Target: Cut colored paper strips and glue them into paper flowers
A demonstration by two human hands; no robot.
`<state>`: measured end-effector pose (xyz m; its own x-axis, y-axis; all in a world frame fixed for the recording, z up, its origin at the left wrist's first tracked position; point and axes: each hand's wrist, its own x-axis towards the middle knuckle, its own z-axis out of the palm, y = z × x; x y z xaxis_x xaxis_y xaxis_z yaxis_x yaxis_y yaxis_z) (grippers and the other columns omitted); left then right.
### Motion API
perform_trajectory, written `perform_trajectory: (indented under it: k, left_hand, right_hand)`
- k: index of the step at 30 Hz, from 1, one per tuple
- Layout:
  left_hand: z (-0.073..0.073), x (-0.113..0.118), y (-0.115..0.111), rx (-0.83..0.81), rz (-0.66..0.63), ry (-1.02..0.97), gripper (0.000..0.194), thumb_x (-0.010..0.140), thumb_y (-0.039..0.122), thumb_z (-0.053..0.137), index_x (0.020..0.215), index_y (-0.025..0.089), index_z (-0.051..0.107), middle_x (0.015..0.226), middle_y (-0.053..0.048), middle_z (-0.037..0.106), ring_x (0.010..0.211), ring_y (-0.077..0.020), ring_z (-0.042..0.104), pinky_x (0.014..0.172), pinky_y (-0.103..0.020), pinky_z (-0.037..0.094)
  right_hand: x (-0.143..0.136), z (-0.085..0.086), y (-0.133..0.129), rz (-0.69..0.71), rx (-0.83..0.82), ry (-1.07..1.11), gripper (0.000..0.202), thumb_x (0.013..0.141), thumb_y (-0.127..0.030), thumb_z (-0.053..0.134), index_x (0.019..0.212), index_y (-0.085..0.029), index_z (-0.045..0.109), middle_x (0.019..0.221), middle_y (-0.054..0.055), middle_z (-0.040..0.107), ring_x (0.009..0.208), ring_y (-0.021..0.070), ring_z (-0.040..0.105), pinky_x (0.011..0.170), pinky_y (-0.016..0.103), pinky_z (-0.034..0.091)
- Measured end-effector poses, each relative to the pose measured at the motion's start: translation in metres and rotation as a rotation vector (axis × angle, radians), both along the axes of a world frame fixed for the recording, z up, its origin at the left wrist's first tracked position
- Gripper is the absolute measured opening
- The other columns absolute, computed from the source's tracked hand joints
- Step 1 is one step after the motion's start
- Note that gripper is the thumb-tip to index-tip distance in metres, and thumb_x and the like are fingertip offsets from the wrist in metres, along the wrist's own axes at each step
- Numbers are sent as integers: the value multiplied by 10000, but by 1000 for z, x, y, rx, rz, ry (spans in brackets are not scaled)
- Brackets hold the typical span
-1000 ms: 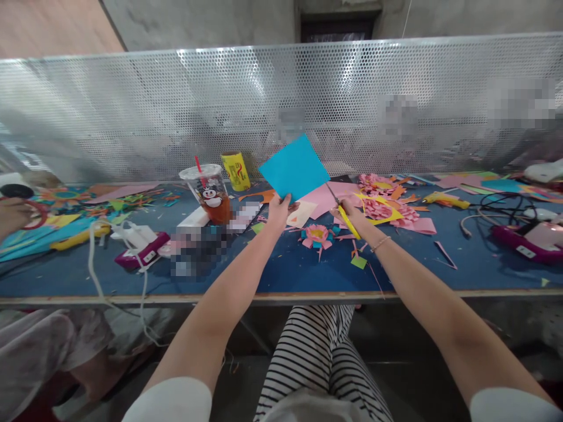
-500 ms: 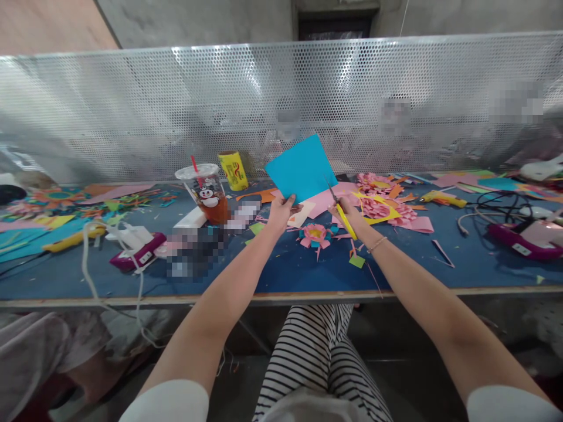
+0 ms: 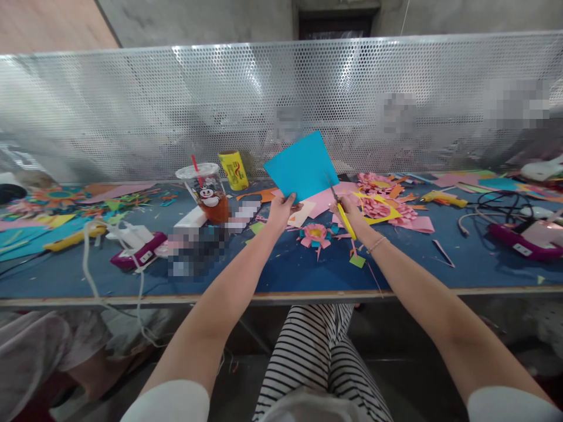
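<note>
A blue sheet of paper (image 3: 301,166) is held up over the table, its lower left edge pinched by my left hand (image 3: 281,211). My right hand (image 3: 350,214) grips yellow-handled scissors (image 3: 345,218). The scissors' blades point up and overlap the sheet near its right corner; whether they touch the paper I cannot tell. Below, between my hands, a pink and blue paper flower (image 3: 315,234) with a yellow centre lies on the table. Pink paper flowers (image 3: 376,206) and a yellow paper piece (image 3: 387,218) are beside my right hand.
On the blue table (image 3: 308,278), a drink cup (image 3: 210,196) and a yellow container (image 3: 234,170) stand to the left. Purple power strips (image 3: 139,251) with cables lie at both sides. A yellow glue gun (image 3: 445,198) is at the right. A perforated metal screen (image 3: 246,105) rises behind.
The blue sheet has tilted very slightly, its top corner a little higher and further right. My hands have barely moved.
</note>
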<state>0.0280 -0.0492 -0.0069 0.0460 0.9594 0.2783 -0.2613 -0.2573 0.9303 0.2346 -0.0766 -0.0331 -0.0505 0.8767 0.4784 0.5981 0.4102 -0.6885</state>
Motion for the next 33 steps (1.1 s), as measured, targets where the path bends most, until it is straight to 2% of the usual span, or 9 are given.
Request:
perform_trajectory:
  k: [9,16,23,29,33]
  left_hand:
    - [-4,-2,6,33,0,-30,225,709,295,653,832,141,545,669,7,579,541,-93,584,610,-261,520]
    - [-4,-3,9,1,6,-25,208,719,269,647,842,137,542,654,13,577,517,-87,578,592,-258,519]
    - [-4,-4,12,-18,34,4,224,716,283,658,839,127,556,640,16,582,492,-69,555,553,-223,502]
    - [-4,-6,11,-12,37,31,194,720,266,653,797,114,560,613,15,571,485,-67,548,530,-208,493]
    - [-5,-6,11,2,30,66,186,715,257,654,795,112,571,619,10,581,476,-65,542,513,-203,491]
  right_hand:
    - [-1,1,0,-2,116,-66,357,835,-535,392,680,-221,318,586,1,405,583,165,451,544,273,310]
    - [0,0,1,-29,122,-136,391,852,-554,345,662,-212,348,550,-1,395,563,156,443,533,268,300]
    - [-2,3,-4,-47,87,-146,409,855,-556,330,651,-202,363,535,-13,386,530,133,431,523,260,282]
    - [-3,7,-11,-15,-18,-79,431,836,-597,342,721,-194,440,591,2,462,586,152,485,560,269,335]
    - [-1,7,-11,10,-45,-43,458,827,-629,327,733,-195,439,600,0,463,576,144,480,558,272,347]
